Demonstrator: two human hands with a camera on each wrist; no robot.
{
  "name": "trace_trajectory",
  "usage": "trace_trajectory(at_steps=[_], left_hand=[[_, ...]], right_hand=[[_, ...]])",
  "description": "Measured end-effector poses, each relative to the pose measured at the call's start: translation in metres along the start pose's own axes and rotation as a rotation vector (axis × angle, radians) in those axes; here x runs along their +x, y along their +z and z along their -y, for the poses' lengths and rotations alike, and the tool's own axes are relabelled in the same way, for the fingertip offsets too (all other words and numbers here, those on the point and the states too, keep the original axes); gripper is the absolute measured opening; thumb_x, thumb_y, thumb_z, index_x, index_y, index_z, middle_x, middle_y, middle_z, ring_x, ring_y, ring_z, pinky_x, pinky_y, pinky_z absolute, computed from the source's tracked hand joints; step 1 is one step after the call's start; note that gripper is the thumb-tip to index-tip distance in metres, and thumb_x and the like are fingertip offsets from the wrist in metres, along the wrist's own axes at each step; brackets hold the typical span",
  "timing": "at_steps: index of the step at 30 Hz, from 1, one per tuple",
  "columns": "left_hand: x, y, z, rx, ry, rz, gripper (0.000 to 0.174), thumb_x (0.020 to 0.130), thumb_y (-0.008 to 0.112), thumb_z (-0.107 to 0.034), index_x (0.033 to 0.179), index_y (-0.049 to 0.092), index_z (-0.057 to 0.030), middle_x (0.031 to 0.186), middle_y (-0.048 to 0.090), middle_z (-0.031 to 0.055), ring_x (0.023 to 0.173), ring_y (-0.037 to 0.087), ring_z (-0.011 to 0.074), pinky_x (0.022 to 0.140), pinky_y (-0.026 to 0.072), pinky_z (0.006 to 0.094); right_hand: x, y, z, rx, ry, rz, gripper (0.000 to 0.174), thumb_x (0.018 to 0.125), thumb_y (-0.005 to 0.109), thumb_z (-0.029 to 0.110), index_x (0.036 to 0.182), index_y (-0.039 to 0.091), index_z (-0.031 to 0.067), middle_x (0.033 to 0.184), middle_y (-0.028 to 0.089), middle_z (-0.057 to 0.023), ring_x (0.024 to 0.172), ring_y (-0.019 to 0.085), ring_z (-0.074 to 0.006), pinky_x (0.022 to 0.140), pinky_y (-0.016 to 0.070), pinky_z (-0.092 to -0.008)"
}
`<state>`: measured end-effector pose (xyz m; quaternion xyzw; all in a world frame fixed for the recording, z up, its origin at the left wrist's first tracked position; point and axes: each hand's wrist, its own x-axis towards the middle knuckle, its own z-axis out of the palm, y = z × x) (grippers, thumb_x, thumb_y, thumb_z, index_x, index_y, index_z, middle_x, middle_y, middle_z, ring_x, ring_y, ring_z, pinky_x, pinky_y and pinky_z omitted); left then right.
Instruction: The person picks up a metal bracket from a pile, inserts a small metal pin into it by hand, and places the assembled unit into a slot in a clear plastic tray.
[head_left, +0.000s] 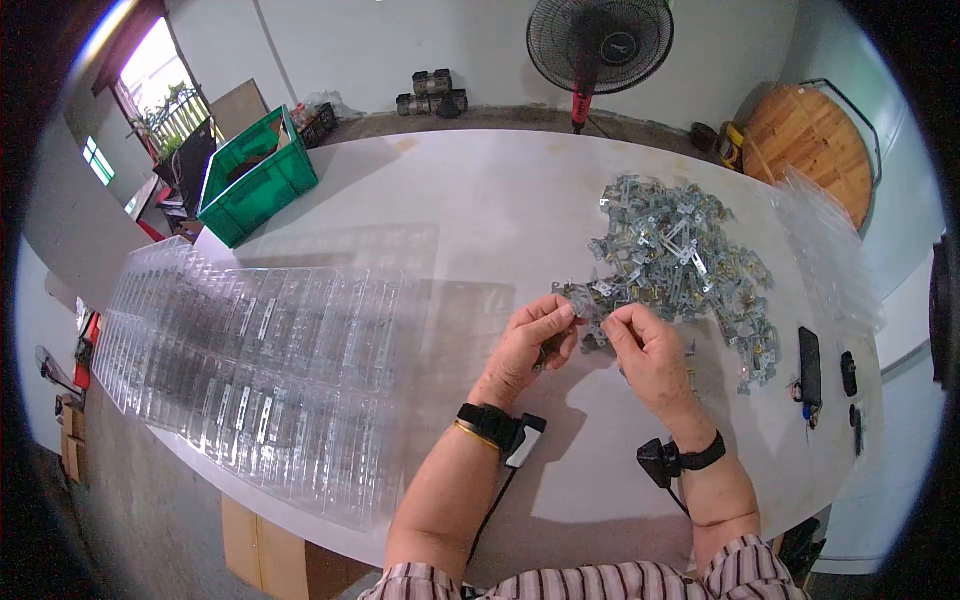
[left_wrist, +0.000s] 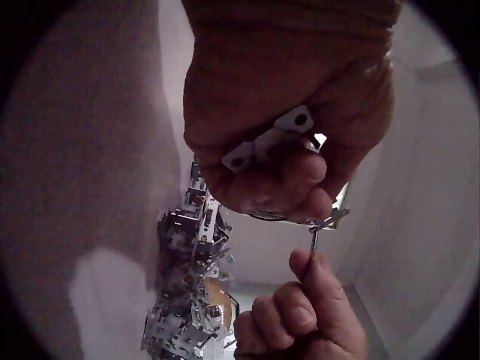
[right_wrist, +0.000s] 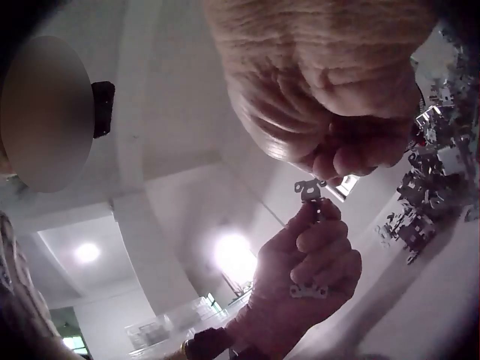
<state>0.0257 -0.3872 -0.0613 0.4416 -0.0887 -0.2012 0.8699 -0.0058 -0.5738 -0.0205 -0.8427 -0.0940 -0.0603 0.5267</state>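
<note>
Just in front of the heap of small metal brackets [head_left: 660, 250], both hands meet over the white table. The left hand [head_left: 530, 345] pinches a small metal bracket [right_wrist: 308, 190] between thumb and fingertip. Its other fingers curl round a second bracket [left_wrist: 292, 121] with round holes at its ends, partly hidden in the palm. Opposite it, the right hand [head_left: 650, 355] has thumb and forefinger together on a thin metal part [left_wrist: 313, 241] at the pinched bracket, remaining fingers folded in. How these two parts join is too small to tell.
Clear plastic trays [head_left: 350, 300] with rows of metal strips cover the table's left side. A green crate [head_left: 260, 180] stands at the back left. Clear plastic bags [head_left: 830, 250], a black phone-like object [head_left: 809, 365] and small black items lie at right. A fan [head_left: 600, 45] stands behind.
</note>
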Motion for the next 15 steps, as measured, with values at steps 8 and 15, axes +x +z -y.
trace_trajectory(at_steps=[8, 15], left_hand=[[-0.0005, -0.0013, 0.0025, 0.065, 0.036, 0.012, 0.022, 0.100, 0.054, -0.027, 0.095, 0.060, -0.0063, 0.062, 0.054, 0.0010, 0.049, 0.041, 0.0080, 0.045, 0.0299, 0.0237], [-0.0002, -0.0028, 0.0012, 0.077, 0.039, 0.046, 0.021, 0.099, 0.058, -0.029, 0.091, 0.056, -0.0096, 0.062, 0.054, 0.0007, 0.049, 0.042, 0.0075, 0.044, 0.0296, 0.0222]], right_hand=[[-0.0013, -0.0025, 0.0066, -0.068, -0.034, -0.015, 0.015, 0.097, 0.061, 0.017, 0.091, 0.060, 0.0029, 0.064, 0.055, -0.0015, 0.058, 0.048, -0.0081, 0.053, 0.0410, -0.0276], [-0.0018, -0.0054, 0.0082, -0.183, -0.070, -0.026, 0.015, 0.096, 0.061, 0.017, 0.092, 0.060, 0.0033, 0.066, 0.061, -0.0068, 0.056, 0.056, -0.0163, 0.053, 0.0441, -0.0311]])
